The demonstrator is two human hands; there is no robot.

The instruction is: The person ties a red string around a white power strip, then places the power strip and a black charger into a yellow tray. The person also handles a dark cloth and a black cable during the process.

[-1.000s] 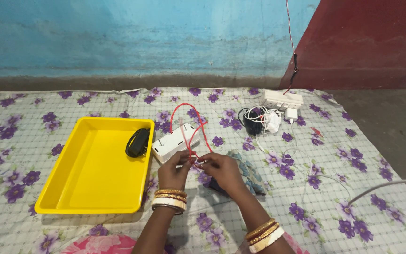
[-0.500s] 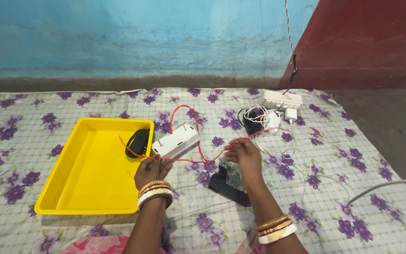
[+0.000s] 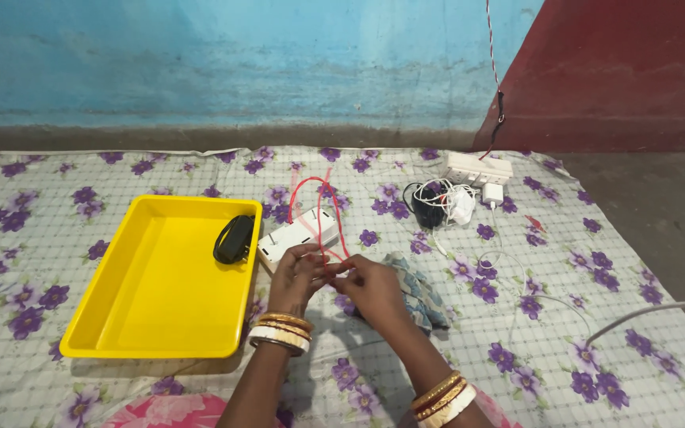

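Observation:
My left hand (image 3: 295, 279) and my right hand (image 3: 372, 288) meet over the flowered sheet, both pinching a thin red cable (image 3: 317, 208). The cable rises from my fingers in loops above a white box (image 3: 299, 233). A folded patterned cloth (image 3: 420, 289) on a dark flat thing lies just right of my right hand, partly hidden by it. Both wrists carry gold and white bangles.
A yellow tray (image 3: 160, 325) sits to the left with a black device (image 3: 233, 238) on its right rim. Further back lie a black and white cable bundle (image 3: 441, 204), a white power strip (image 3: 477, 168) and a charger (image 3: 492, 192). A white cord (image 3: 644, 313) crosses right.
Half a second ago my hands were spread apart, stretching the red cable out sideways. They have come back together, and the cable is folded into loops again.

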